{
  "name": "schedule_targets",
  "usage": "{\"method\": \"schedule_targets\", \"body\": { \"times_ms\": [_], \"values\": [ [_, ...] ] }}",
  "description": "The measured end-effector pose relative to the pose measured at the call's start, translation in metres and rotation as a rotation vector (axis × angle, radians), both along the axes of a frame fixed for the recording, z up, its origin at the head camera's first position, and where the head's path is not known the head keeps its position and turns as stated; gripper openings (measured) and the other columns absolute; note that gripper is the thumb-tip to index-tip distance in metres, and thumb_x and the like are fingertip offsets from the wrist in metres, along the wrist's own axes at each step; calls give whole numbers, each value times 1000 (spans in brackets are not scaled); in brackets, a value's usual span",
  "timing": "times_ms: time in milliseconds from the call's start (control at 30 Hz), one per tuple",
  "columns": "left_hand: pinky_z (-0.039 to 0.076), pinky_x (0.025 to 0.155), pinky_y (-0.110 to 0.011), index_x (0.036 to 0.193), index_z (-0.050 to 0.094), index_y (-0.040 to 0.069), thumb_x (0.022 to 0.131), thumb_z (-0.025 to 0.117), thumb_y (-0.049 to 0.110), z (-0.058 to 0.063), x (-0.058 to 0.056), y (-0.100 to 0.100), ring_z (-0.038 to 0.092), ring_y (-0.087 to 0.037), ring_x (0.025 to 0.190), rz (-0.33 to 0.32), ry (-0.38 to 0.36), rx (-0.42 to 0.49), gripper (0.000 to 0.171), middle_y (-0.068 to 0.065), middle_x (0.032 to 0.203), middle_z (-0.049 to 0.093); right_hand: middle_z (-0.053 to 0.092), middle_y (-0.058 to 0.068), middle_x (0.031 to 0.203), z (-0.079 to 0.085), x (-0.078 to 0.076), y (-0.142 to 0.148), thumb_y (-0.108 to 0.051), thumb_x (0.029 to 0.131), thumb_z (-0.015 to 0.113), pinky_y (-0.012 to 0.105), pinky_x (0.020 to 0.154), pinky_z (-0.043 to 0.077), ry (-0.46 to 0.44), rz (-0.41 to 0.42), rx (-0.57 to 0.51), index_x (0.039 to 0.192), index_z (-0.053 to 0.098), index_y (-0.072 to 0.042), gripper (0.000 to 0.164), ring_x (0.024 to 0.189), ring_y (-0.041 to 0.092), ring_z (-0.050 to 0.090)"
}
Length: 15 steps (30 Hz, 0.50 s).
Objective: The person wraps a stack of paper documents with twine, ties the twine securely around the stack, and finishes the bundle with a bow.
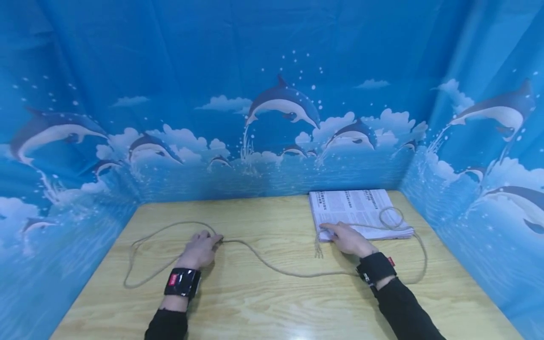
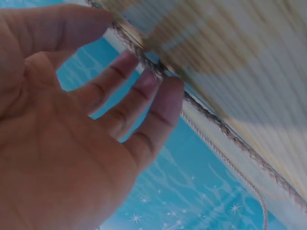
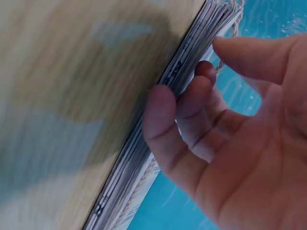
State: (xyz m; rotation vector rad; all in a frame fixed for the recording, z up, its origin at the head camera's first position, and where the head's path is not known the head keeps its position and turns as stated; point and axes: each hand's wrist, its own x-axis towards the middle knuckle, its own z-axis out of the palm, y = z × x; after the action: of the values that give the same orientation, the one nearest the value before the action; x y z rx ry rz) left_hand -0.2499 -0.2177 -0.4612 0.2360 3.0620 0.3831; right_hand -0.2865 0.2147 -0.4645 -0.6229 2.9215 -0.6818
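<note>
A long beige rope [image 1: 280, 270] winds over the wooden table. My left hand [image 1: 199, 250] pinches it on the left side, where a wide loop meets the stretch running right. In the left wrist view, the thumb and bent fingers meet the braided rope [image 2: 216, 124] low over the wood; the index fingertip is hidden. A stack of folded newspapers [image 1: 352, 208] lies at the back right. At its front left corner my right hand [image 1: 350, 240] holds the rope near its frayed end. In the right wrist view, curled fingers touch the newspaper edges [image 3: 129, 163], with rope partly hidden behind the thumb.
The rope makes a small ring on top of the newspapers and bends around past their right side. A blue dolphin-print curtain [image 1: 191, 94] encloses the table [image 1: 263, 311] at the back and both sides. Black bands [image 1: 182, 282] circle both wrists.
</note>
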Motion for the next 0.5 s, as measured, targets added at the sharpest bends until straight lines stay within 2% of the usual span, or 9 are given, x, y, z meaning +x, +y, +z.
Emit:
{"method": "schedule_targets", "body": {
  "times_ms": [33, 100, 167, 233, 267, 333, 433, 500],
  "values": [
    [42, 95, -62, 134, 58, 6, 94, 54, 8, 0, -1, 0, 49, -43, 115, -6, 6, -4, 40, -22, 120, 55, 64, 20, 124, -1, -1, 0, -2, 98, 50, 53, 100, 45, 10, -9, -13, 130, 59, -6, 33, 117, 40, 58],
    [43, 95, -61, 131, 60, 2, 93, 54, 7, -1, -2, -2, 50, -44, 116, -17, 18, -3, 38, -22, 121, 56, 68, 14, 108, -2, -2, 2, -4, 96, 56, 47, 88, 50, 31, -29, -37, 114, 64, -5, 20, 100, 31, 64],
    [47, 91, -58, 118, 66, 1, 92, 55, 6, -2, -5, -4, 55, -41, 108, -32, 39, 12, 28, -20, 112, 60, 67, 7, 93, -2, -2, 5, -7, 94, 61, 40, 78, 50, 34, -47, -69, 99, 65, -6, 6, 85, 21, 61],
    [50, 84, -52, 98, 69, 2, 91, 56, 4, -3, -7, -8, 59, -35, 95, -45, 62, 48, 15, -16, 99, 61, 64, 2, 84, 0, -3, 9, -9, 92, 64, 34, 71, 47, 13, -59, -87, 90, 64, -6, 4, 75, 15, 55],
    [51, 79, -49, 89, 69, 4, 90, 56, 3, -3, -7, -10, 59, -31, 88, -44, 68, 66, 12, -13, 92, 61, 64, 2, 82, 2, -3, 11, -9, 90, 65, 32, 69, 47, -2, -64, -99, 88, 65, -6, 4, 73, 13, 54],
    [49, 69, -42, 74, 63, 7, 88, 56, 0, -3, -7, -15, 56, -24, 77, -32, 64, 111, 17, -9, 83, 58, 66, 3, 82, 7, -2, 18, -5, 87, 64, 30, 69, 47, -29, -64, -127, 91, 68, -3, 6, 74, 13, 55],
    [44, 62, -35, 71, 61, 6, 88, 53, -1, 0, -6, -23, 50, -20, 71, 19, 7, 168, 21, -9, 82, 56, 69, 11, 90, 18, -1, 33, 3, 84, 56, 29, 69, 48, -64, -73, -165, 104, 69, 4, 24, 80, 18, 61],
    [42, 59, -33, 73, 60, 4, 90, 50, 0, 2, -4, -30, 49, -21, 70, 60, -36, 192, 20, -11, 85, 55, 69, 19, 98, 24, 1, 46, 6, 85, 49, 30, 69, 49, -69, -76, -190, 114, 65, 10, 33, 86, 24, 65]
  ]
}}
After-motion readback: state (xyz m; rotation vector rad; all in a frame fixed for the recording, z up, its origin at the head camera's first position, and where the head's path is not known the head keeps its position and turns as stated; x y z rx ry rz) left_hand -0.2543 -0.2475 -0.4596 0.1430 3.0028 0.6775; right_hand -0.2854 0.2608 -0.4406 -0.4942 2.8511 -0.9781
